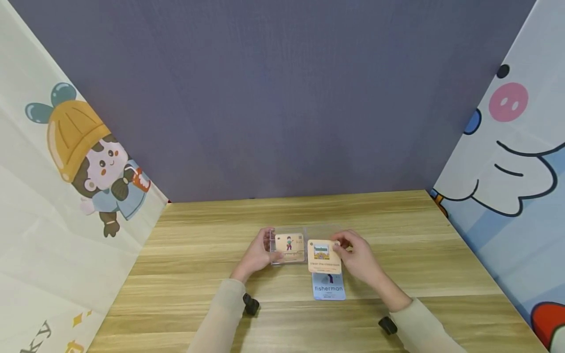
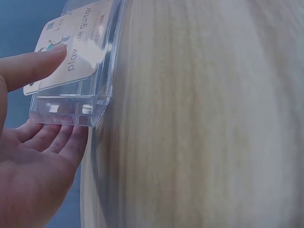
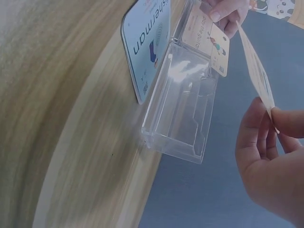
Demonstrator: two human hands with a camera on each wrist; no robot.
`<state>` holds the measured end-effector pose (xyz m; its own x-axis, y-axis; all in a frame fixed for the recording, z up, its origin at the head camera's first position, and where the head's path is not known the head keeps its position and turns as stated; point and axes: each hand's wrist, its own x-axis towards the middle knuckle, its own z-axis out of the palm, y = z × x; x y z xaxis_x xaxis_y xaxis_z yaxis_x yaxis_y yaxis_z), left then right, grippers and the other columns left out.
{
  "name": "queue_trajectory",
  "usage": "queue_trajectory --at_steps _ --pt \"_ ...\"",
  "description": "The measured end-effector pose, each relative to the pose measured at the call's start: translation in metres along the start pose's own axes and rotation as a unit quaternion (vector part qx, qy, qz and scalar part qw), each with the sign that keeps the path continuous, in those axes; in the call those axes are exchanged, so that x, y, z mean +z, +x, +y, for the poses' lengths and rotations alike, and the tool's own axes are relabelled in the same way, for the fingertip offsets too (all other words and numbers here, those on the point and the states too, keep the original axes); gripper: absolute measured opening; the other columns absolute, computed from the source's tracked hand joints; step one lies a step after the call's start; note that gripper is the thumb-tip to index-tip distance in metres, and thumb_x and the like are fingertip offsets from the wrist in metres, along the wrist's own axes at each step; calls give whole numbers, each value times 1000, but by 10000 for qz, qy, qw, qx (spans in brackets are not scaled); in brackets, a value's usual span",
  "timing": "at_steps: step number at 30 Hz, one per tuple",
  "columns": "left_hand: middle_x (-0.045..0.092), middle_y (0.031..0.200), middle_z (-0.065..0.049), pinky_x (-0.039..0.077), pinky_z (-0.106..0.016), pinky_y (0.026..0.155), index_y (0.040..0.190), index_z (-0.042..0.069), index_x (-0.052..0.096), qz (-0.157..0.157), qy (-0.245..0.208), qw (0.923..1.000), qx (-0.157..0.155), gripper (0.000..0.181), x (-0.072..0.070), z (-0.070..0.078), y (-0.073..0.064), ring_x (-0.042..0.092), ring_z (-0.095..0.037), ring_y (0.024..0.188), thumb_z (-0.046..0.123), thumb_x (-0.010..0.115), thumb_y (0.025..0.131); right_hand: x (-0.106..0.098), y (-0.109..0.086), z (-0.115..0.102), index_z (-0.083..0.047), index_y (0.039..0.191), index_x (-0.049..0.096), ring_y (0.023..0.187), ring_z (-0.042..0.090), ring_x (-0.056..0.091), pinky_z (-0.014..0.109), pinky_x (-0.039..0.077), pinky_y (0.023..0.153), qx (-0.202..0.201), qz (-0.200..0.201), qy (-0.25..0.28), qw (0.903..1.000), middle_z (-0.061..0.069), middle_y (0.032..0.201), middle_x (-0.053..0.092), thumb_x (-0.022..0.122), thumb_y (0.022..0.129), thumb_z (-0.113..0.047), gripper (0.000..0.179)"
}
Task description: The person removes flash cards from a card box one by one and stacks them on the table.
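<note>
My left hand grips the left end of a clear plastic card box, fingers beneath it. In the left wrist view, its thumb rests on a cream "play the guitar" card inside the box. The box lies opened into two halves, the card in the left one. My right hand pinches the upper right corner of a cream "clean the classroom" card between thumb and fingers. That card is held up in front of the right half. Below it, partly covered by it in the head view, lies a blue "fisherman" card.
The wooden table ends at a dark grey-blue panel at the back. Cloths with cartoon prints hang on the left and right. A small black device is worn at each wrist.
</note>
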<state>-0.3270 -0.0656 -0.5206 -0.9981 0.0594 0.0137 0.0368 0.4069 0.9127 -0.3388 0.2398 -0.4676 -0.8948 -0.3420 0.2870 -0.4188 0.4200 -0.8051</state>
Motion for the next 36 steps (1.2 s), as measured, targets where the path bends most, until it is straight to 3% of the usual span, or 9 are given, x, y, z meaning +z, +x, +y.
queue_trajectory --at_steps 9,18,36 --pt "54 132 -21 45 -54 108 147 -2 40 6 -29 10000 47 81 0 0 0 55 -40 122 8 85 81 -1 -3 1 -3 109 71 87 18 56 26 52 72 144 -56 -30 9999 5 98 62 68 93 4 18" --pt "51 137 -23 41 -56 111 148 0 39 -33 -60 10000 51 80 -1 -3 -1 52 -45 128 9 83 82 -1 -8 4 -3 108 71 85 18 57 26 51 71 -10 -53 -29 10000 5 97 63 69 92 5 18" --pt "50 137 -22 41 -55 111 149 0 38 -72 -59 9999 89 79 2 -6 1 53 -44 127 7 82 84 -1 -17 16 -4 106 70 83 17 56 25 50 68 162 -284 -41 9995 3 95 63 69 91 7 19"
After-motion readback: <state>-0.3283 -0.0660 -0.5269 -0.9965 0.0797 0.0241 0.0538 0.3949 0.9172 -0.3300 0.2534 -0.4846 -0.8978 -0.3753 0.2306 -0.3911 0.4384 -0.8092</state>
